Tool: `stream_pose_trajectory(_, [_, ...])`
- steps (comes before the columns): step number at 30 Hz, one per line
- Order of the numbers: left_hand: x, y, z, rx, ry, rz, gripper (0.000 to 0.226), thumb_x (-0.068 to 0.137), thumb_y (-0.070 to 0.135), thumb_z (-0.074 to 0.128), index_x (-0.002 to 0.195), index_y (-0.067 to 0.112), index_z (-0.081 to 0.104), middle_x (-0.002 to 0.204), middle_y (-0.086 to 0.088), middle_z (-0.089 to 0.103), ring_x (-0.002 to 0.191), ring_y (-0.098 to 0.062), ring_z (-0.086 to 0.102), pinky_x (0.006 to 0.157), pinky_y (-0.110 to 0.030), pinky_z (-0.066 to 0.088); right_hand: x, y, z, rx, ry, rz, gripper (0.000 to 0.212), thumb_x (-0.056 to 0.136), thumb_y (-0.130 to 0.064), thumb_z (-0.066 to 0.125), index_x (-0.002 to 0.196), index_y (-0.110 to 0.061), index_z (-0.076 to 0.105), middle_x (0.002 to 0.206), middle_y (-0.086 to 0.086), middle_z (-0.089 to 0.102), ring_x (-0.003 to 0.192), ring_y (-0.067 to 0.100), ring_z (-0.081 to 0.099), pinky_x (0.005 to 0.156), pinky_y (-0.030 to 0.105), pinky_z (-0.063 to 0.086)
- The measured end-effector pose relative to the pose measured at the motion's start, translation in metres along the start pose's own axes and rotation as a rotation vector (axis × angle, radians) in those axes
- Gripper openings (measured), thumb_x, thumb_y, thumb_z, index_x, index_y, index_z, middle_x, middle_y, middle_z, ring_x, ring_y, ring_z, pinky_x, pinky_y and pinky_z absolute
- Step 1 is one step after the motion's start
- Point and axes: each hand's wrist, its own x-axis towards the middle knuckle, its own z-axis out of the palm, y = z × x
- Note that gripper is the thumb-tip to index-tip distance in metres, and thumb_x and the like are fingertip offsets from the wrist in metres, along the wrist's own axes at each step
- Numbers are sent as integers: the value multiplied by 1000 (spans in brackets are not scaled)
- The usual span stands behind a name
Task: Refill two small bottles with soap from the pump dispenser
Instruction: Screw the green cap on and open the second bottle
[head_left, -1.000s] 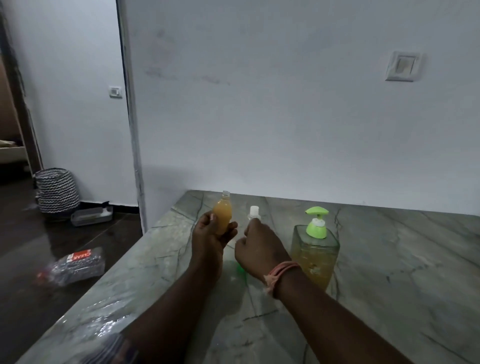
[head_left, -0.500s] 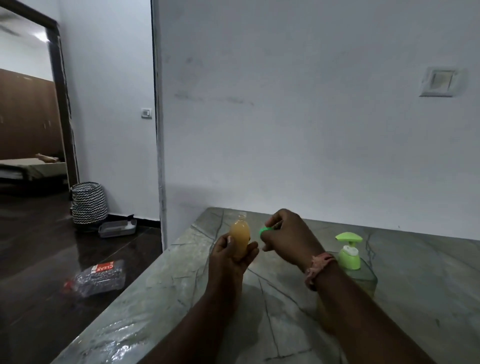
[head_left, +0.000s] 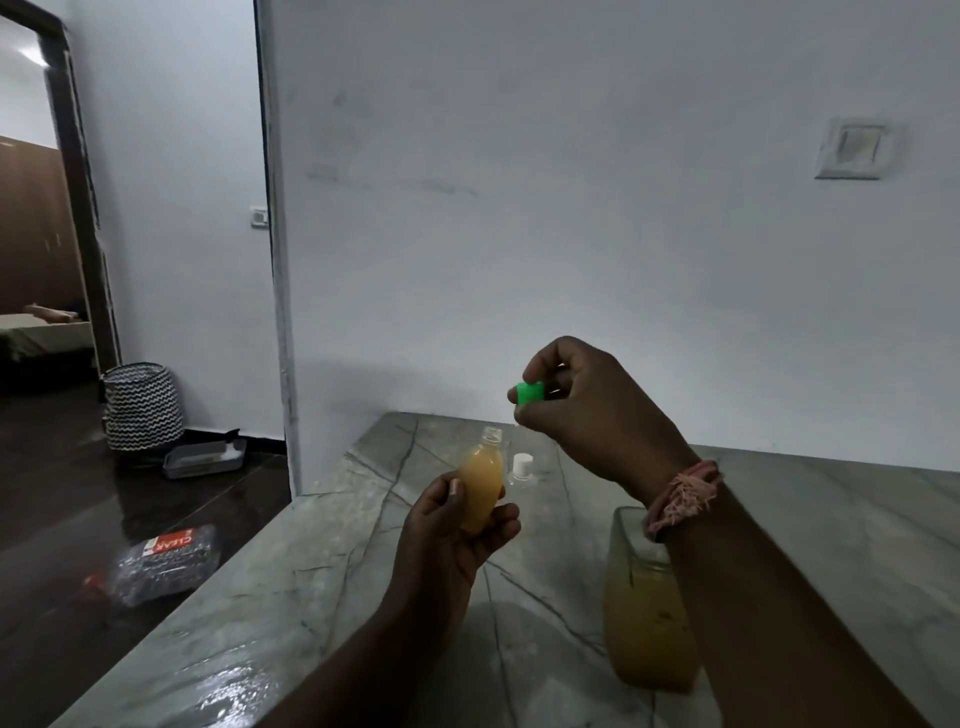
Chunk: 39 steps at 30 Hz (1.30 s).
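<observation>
counter (head_left: 810, 530): dispenser (head_left: 644, 613) stands here, pump hidden by my R arm
L hand (head_left: 447, 540): wrapped round bottle 1 (head_left: 480, 488), left of dispenser, full, uncapped
R hand (head_left: 592, 410): pinching green cap (head_left: 530, 392) above its neck
bottle 2 (head_left: 521, 470): behind, white-capped, prob. empty
left: cap 1, fill 2

Both forearms raised over the counter, reaching in from the lower edge. Left hand (head_left: 447, 525) lower and nearer, thumb up and fingers curled round a small bottle (head_left: 480, 488) held upright, neck uncovered. Right hand (head_left: 592, 410) higher — thumb and fingertips pinching a green cap (head_left: 531, 393) just above and to the right of the bottle's mouth, not touching it. Right wrist bent downward, a frayed pink thread band (head_left: 680, 493) wrapped round it.
</observation>
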Motion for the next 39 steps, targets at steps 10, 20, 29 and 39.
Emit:
stream_pose_trajectory(10, [-2,-3,3,-17,-91,-13,26,99,17,45,118,6,59,98,-19,72,90,-38,69,79,-45,59,-1,1,4,-46,-140,34,33,84,-12,74,111,-30,68,108,-1,68,92,13,67,85,36,57])
stream_pose_trajectory(20, [-4,-4,5,-15,-154,-33,25,102,16,46,120,4,58,105,-23,69,88,-35,68,77,-41,59,-5,3,3,-234,-221,26,30,84,-9,72,106,-30,71,107,-6,65,92,11,64,75,24,51])
stream_pose_trajectory(29, [-2,-5,4,-91,-212,-64,39,93,23,54,124,-1,55,112,-27,62,88,-34,65,78,-40,57,-10,-11,-3,-669,-63,62,89,61,-95,40,59,-8,60,53,-1,62,50,16,58,51,32,48])
stream_pose_trajectory(39, [-1,-7,1,-72,-192,-74,39,94,25,56,125,1,55,111,-24,64,87,-31,67,77,-38,58,-10,-11,-10,-483,-146,1,28,88,-46,66,82,-20,72,71,-1,71,58,10,65,61,30,55])
